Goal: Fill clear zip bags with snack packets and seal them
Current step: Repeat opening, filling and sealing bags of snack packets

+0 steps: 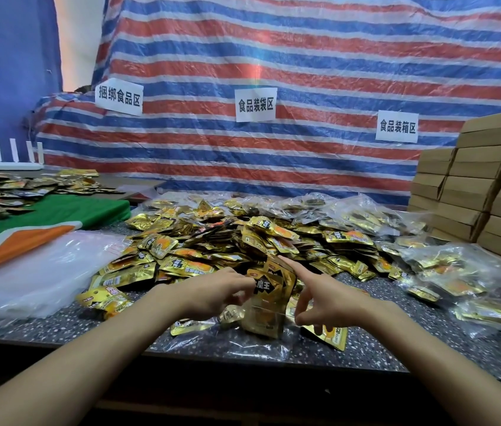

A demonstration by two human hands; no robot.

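A clear zip bag (266, 322) stands near the table's front edge with gold snack packets (270, 290) sticking up out of its mouth. My left hand (215, 292) pinches the left side of the bag's top. My right hand (320, 298) pinches the right side with thumb and lower fingers, its index finger stretched out toward the packets. Behind the bag spreads a big heap of loose gold packets (212, 241).
A stack of empty clear bags (34, 278) lies at the left beside a green and orange cloth (43, 222). Filled sealed bags (446, 272) pile up at the right. Cardboard boxes (482, 182) are stacked far right. A striped tarp (274, 72) hangs behind.
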